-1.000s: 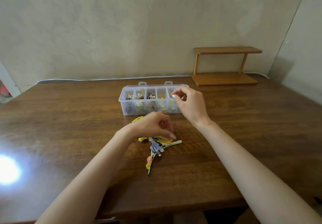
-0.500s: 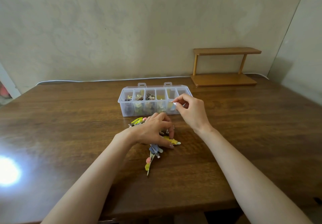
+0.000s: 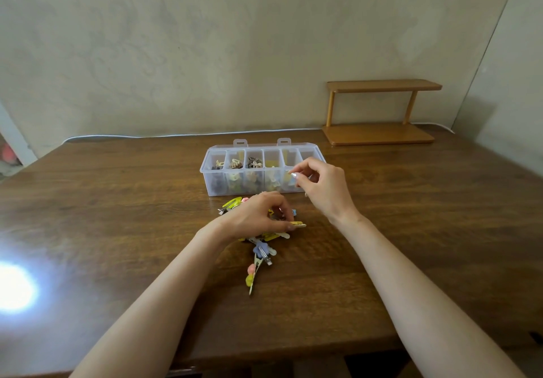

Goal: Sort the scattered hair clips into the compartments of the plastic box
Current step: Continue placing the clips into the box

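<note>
On wooden table (image 3: 117, 201), hair clips (image 3: 261, 252) are heaped just before plastic box (image 3: 211, 183); heap's top is gripped by curled fingers of L hand (image 3: 255, 216). R hand (image 3: 323, 189) is held at box's front-right, thumb & forefinger brought together; whether sth is pinched can't be told. By wall (image 3: 205, 54), wooden shelf (image 3: 379, 133) is set.

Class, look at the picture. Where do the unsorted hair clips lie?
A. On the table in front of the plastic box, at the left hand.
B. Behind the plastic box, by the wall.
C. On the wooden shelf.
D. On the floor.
A: the hair clips lie in a heap on the table on the near side of the plastic box, partly under the left hand.
</note>
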`<control>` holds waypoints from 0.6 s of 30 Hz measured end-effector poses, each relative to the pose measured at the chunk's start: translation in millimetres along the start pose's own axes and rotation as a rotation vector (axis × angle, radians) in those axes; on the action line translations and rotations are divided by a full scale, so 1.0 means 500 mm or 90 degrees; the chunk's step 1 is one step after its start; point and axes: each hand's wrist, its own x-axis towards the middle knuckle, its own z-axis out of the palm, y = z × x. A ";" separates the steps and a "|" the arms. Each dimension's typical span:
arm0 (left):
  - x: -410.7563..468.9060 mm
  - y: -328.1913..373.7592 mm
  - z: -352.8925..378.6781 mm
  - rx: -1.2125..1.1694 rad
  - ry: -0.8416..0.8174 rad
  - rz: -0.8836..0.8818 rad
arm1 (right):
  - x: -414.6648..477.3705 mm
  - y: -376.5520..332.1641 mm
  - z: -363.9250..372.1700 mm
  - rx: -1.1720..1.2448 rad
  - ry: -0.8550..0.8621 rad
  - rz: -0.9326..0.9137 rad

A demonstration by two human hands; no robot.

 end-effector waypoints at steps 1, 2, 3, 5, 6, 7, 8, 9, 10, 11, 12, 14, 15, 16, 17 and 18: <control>0.000 0.000 0.001 0.011 -0.003 0.002 | 0.000 0.000 0.000 0.001 -0.001 0.001; 0.000 0.000 0.003 0.017 -0.003 0.003 | 0.000 0.000 -0.001 0.002 -0.001 0.002; 0.000 0.001 0.003 0.016 -0.003 0.006 | -0.001 0.000 -0.001 0.005 -0.002 0.003; 0.000 0.003 0.003 -0.003 0.003 0.011 | -0.002 0.000 -0.002 0.015 -0.005 0.005; 0.000 0.004 0.003 -0.014 0.007 0.009 | -0.002 0.000 -0.002 0.016 -0.007 0.005; 0.000 0.004 0.002 -0.019 0.011 0.005 | -0.002 0.000 -0.001 0.015 -0.007 0.004; -0.001 0.004 0.000 -0.020 0.014 0.001 | -0.002 -0.001 -0.001 0.012 -0.007 0.003; -0.002 0.003 -0.003 -0.022 0.015 -0.002 | -0.001 -0.001 -0.001 0.011 -0.007 0.002; -0.003 0.001 -0.008 -0.024 0.014 -0.003 | -0.001 -0.001 -0.002 0.012 -0.008 0.003; -0.006 -0.001 -0.013 -0.020 0.011 -0.003 | -0.001 0.000 -0.002 0.015 -0.009 0.004; -0.008 -0.005 -0.017 -0.007 0.005 -0.004 | -0.001 0.000 -0.002 0.018 -0.010 0.006; -0.011 -0.017 -0.023 0.028 -0.014 -0.008 | -0.002 0.000 -0.001 0.020 -0.010 0.005; -0.012 -0.021 -0.023 0.041 -0.025 -0.014 | -0.002 0.000 -0.001 0.018 -0.011 0.004; -0.012 -0.024 -0.023 0.052 -0.034 -0.021 | -0.002 0.000 -0.001 0.018 -0.011 0.004; -0.012 -0.026 -0.022 0.064 -0.039 -0.024 | -0.002 0.000 -0.001 0.018 -0.013 0.004; -0.011 -0.027 -0.021 0.078 -0.040 -0.022 | -0.002 0.000 -0.001 0.018 -0.014 0.003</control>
